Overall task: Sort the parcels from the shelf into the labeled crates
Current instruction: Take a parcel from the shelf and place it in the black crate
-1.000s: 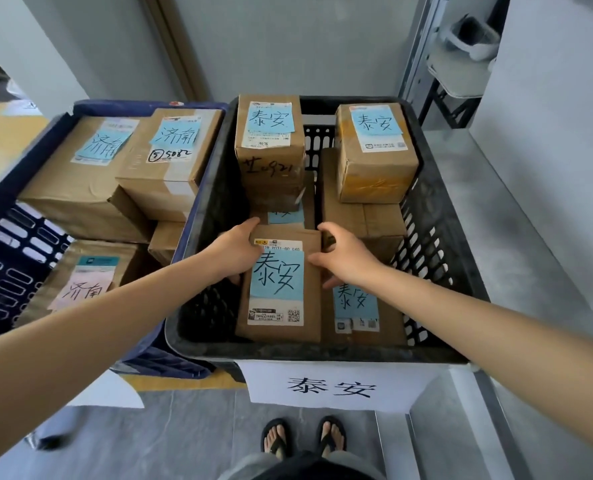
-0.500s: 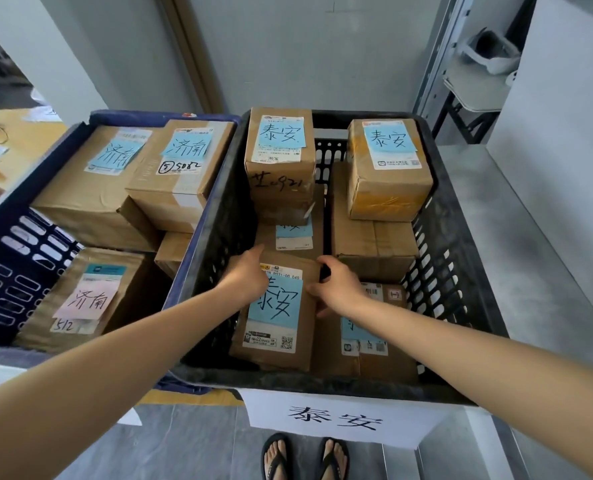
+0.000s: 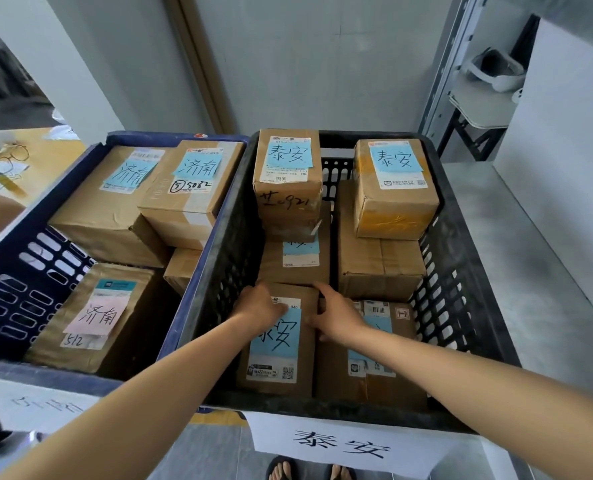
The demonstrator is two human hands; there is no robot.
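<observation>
The parcel (image 3: 281,341) now lies lower, settled into the black crate (image 3: 461,271), the left hand (image 3: 258,304) and right hand (image 3: 336,315) still gripping its far end, so it seems sorted.

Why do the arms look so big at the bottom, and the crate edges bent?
Head view: the wide-angle lens stretches things near the edges, so the forearms swell toward the corners and the black crate looks bowed. Head view, middle: sharp, so the writing on the parcel held by the left hand and right hand reads clearly.
</observation>
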